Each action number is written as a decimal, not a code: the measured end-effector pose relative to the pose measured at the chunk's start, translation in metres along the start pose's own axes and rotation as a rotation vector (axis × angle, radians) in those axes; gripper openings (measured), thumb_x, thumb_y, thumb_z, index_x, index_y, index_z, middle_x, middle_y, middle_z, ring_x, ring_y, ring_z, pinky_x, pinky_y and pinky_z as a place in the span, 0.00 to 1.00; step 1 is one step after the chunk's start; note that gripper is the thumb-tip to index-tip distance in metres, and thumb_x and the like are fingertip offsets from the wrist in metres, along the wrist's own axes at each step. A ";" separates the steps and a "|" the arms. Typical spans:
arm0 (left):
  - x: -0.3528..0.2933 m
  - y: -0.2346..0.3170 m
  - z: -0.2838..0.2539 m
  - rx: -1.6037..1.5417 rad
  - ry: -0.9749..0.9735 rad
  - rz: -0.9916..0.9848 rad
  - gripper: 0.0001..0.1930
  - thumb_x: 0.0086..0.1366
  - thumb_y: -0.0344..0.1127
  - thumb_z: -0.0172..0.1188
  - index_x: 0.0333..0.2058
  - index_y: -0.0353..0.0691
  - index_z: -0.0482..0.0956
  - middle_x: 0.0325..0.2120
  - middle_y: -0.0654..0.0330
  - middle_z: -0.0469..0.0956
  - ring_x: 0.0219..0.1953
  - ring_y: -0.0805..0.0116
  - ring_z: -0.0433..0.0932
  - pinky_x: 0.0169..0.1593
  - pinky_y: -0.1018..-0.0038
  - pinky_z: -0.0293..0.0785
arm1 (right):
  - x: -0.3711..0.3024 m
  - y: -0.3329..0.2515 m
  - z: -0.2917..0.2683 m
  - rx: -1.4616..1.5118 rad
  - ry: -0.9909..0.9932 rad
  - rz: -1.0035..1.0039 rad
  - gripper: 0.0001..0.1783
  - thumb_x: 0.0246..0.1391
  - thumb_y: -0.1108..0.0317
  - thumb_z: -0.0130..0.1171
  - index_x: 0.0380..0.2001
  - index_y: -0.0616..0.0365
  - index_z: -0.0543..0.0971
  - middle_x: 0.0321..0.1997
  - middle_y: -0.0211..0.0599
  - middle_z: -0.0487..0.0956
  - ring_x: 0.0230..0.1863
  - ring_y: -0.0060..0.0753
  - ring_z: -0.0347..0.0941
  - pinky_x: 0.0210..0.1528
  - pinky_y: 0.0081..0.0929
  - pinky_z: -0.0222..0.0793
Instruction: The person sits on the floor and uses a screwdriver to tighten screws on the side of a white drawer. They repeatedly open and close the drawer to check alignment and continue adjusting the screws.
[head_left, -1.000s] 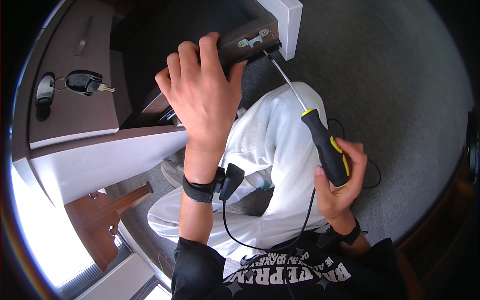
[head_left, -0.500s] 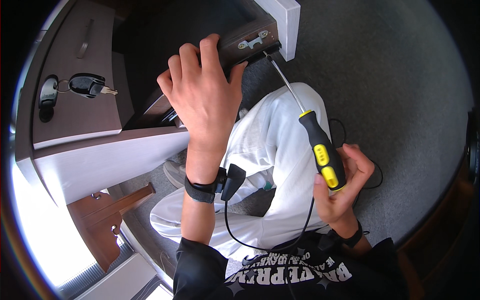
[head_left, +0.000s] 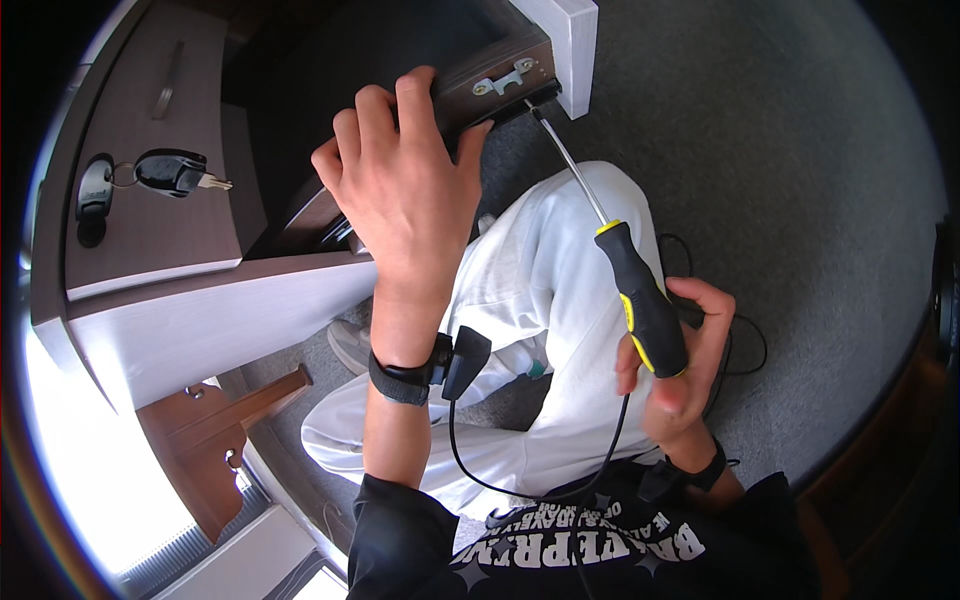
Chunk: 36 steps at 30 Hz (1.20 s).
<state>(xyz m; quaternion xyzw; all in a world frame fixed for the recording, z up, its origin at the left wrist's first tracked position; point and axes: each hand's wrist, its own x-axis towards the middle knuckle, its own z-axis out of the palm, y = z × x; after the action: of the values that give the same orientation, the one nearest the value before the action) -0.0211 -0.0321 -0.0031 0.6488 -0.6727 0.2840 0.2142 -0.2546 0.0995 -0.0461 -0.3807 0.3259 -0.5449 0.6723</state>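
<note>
A pulled-out drawer [head_left: 465,90] has a dark wooden side panel and a pale front [head_left: 568,55]. My left hand [head_left: 405,185] grips that side panel, fingers over its upper edge and thumb on the outer side. Near the front corner, a silver metal fitting [head_left: 505,78] sits on the panel. Below it runs a black slide rail [head_left: 545,95]. My right hand [head_left: 700,345] is closed round the handle of a black and yellow screwdriver [head_left: 640,300]. The screwdriver's tip meets the underside of the drawer at the rail; the exact screw is too small to make out.
Keys [head_left: 172,172] with a black fob hang at the cabinet front [head_left: 150,235] on the left. My legs in white trousers [head_left: 560,270] lie beneath my hands. A black cable [head_left: 500,492] loops from my left wrist. Grey carpet [head_left: 800,200] spreads to the right.
The screwdriver has turned about its length, so its yellow inserts now face left. My right fingers have shifted round the handle. My left hand stays on the drawer.
</note>
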 end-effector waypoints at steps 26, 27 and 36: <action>0.000 0.001 -0.003 0.021 -0.005 0.007 0.32 0.46 0.45 0.80 0.50 0.47 0.78 0.36 0.60 0.73 0.40 0.59 0.73 0.46 0.61 0.63 | 0.012 0.004 -0.004 -0.878 0.117 -0.608 0.31 0.58 0.72 0.52 0.62 0.63 0.54 0.54 0.54 0.64 0.41 0.31 0.68 0.41 0.25 0.71; 0.000 0.001 -0.003 0.023 -0.013 0.003 0.32 0.47 0.45 0.80 0.50 0.47 0.78 0.36 0.60 0.73 0.40 0.59 0.73 0.47 0.61 0.63 | 0.012 0.002 -0.003 -0.906 0.102 -0.641 0.33 0.54 0.74 0.55 0.61 0.62 0.55 0.54 0.53 0.64 0.44 0.33 0.67 0.44 0.27 0.69; 0.000 0.001 -0.002 0.032 -0.028 0.001 0.32 0.48 0.47 0.81 0.50 0.46 0.78 0.36 0.60 0.73 0.40 0.59 0.73 0.47 0.61 0.63 | 0.010 -0.010 0.003 -0.966 0.051 -0.629 0.27 0.44 0.81 0.69 0.50 0.57 0.75 0.53 0.45 0.65 0.46 0.35 0.65 0.42 0.29 0.62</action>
<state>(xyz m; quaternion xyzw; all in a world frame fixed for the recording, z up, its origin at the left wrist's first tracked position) -0.0219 -0.0301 -0.0016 0.6559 -0.6712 0.2857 0.1943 -0.2551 0.0890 -0.0362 -0.7099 0.4251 -0.5169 0.2197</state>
